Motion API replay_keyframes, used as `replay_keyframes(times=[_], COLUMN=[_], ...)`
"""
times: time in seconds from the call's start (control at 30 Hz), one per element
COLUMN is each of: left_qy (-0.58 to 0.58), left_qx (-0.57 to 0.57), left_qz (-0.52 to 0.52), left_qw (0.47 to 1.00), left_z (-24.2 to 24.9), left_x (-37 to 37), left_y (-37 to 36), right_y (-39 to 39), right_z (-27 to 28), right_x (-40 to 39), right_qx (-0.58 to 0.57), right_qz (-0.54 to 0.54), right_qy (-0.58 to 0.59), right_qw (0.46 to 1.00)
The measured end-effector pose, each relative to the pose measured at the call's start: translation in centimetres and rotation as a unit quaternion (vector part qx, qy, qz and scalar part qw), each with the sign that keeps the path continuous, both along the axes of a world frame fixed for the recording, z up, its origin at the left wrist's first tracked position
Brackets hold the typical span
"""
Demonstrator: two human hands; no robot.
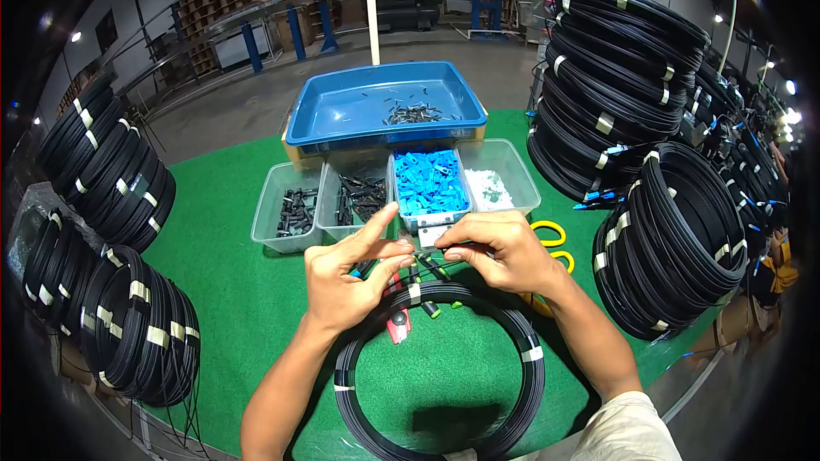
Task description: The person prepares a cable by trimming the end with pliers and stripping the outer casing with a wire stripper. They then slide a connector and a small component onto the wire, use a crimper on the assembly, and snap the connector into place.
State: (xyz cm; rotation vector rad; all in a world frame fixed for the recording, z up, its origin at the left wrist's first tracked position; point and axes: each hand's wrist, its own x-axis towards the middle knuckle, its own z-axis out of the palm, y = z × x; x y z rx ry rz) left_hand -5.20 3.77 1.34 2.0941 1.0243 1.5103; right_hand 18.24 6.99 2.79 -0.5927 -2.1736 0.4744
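My left hand (348, 276) pinches a thin black cable (424, 253) between thumb and fingertips, its index finger raised. Close on the other side, my right hand (506, 254) grips the cable with thumb and index finger. The exact tip between the fingers is too small to make out. Below both hands lies a taped coil of black cable (345, 369) on the green mat (231, 290). Scissors with yellow handles (551, 230) are partly behind my right hand. Inside the coil's far edge are a red tool (398, 325) and a green-and-black tool (429, 307).
Beyond my hands stand clear bins holding black parts (296, 209), more black parts (359, 198), blue connectors (430, 183) and small white pieces (489, 189). A blue tray (342, 132) with black scraps is behind them. Stacked cable coils rise left (141, 324) and right (611, 77).
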Motion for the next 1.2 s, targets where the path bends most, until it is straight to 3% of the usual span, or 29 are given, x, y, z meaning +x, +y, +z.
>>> replay_keyframes(times=[0.27,0.4,0.47,0.53,0.6,0.67,0.73,0.8,0.9,0.93,1.0,1.03,1.1,1.2], left_qy=[-0.073,-0.048,-0.033,-0.007,0.142,0.177,0.365,0.377,0.518,0.511,0.612,0.61,0.657,0.636], left_qx=[0.015,0.029,-0.069,-0.086,-0.084,-0.073,0.066,0.053,0.027,0.052,0.089,0.087,-0.074,-0.097], left_qz=[0.096,0.146,0.153,0.164,0.152,0.157,0.124,0.092,-0.006,-0.028,-0.017,-0.017,-0.051,-0.075], left_qw=[0.993,0.988,0.985,0.983,0.974,0.969,0.92,0.92,0.855,0.858,0.785,0.787,0.749,0.762], left_z=[1.8,1.6,1.0,0.8,0.9,1.5,2.0,1.9,2.0,0.9,0.6,0.8,0.9,0.6], left_x=[-4.1,-6.6,-7.6,-8.0,-8.5,-8.1,-8.0,-7.8,-7.3,-7.5,-6.8,-6.2,-5.1,-4.6], left_y=[1.2,2.8,4.1,5.7,7.7,9.3,11.3,13.6,16.2,17.5,18.1,18.3,18.3,18.8], right_y=[1.6,1.9,2.1,2.1,2.4,2.6,2.6,2.9,3.0,3.0,3.0,3.0,2.8,2.8], right_z=[-0.9,-1.3,-1.4,-1.3,-1.4,-1.4,-1.3,-1.4,-1.7,-1.6,-1.7,-1.6,-1.3,-1.3], right_x=[1.0,1.1,1.0,0.8,0.4,0.0,-0.6,-1.0,-1.5,-1.6,-1.6,-1.6,-1.6,-1.7], right_qx=[0.024,0.018,0.038,0.015,0.03,0.038,0.038,0.026,0.009,0.004,-0.004,-0.015,-0.036,-0.038], right_qz=[-0.072,-0.103,-0.105,-0.135,-0.136,-0.136,-0.133,-0.125,-0.118,-0.117,-0.113,-0.113,-0.112,-0.109], right_qy=[0.015,0.009,0.012,0.003,0.005,-0.009,-0.011,-0.011,-0.011,-0.017,-0.022,-0.022,-0.033,-0.026], right_qw=[0.997,0.994,0.994,0.991,0.99,0.99,0.99,0.992,0.993,0.993,0.993,0.993,0.992,0.993])
